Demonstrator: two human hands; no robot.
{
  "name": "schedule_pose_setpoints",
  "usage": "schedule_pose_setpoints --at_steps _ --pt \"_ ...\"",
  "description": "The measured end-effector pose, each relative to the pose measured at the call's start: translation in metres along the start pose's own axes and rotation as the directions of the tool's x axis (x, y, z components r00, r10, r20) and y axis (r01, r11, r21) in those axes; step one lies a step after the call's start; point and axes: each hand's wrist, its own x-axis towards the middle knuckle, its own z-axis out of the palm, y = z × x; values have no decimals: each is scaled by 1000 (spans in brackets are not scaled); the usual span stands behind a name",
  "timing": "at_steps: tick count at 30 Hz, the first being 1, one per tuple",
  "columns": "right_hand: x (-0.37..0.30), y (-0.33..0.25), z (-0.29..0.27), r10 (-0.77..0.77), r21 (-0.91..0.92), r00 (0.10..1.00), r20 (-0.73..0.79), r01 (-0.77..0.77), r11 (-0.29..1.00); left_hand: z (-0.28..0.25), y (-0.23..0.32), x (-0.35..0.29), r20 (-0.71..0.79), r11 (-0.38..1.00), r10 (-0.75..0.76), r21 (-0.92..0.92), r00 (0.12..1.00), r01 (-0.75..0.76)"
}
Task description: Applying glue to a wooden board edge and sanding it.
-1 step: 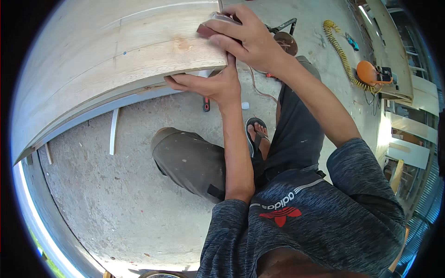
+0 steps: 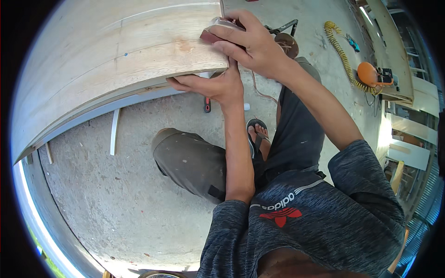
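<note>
A large pale wooden panel (image 2: 153,44) stretches across the upper left. My right hand (image 2: 257,44) is closed round a folded piece of reddish-brown sandpaper (image 2: 209,36), pressing it on the panel's top near the right end. Whether a block sits inside the fold I cannot tell. At the panel's near right corner my left hand (image 2: 218,85) grips the edge. Its fingers reach under the near edge and its thumb lies up against the right end. The fingertips underneath are partly hidden.
A red-and-black tool handle (image 2: 207,104) and a white strip (image 2: 115,132) are below the panel. On the right are a coiled yellow air hose (image 2: 340,55), an orange-and-black tool (image 2: 371,74) and a teal tool (image 2: 352,42). Boards (image 2: 408,153) lean farther right.
My right hand and the sandpaper have shifted slightly toward me and to the right over the panel. The left hand keeps its hold at the corner.
</note>
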Motion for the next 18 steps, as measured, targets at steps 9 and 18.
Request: schedule_pose_setpoints --at_steps 9,18 --pt "2 25 11 129 110 992 -2 -128 986 16 -9 -13 -3 917 -110 -386 994 101" --pt "24 47 0 140 112 986 89 -150 982 13 6 -13 172 793 -242 -532 955 297"
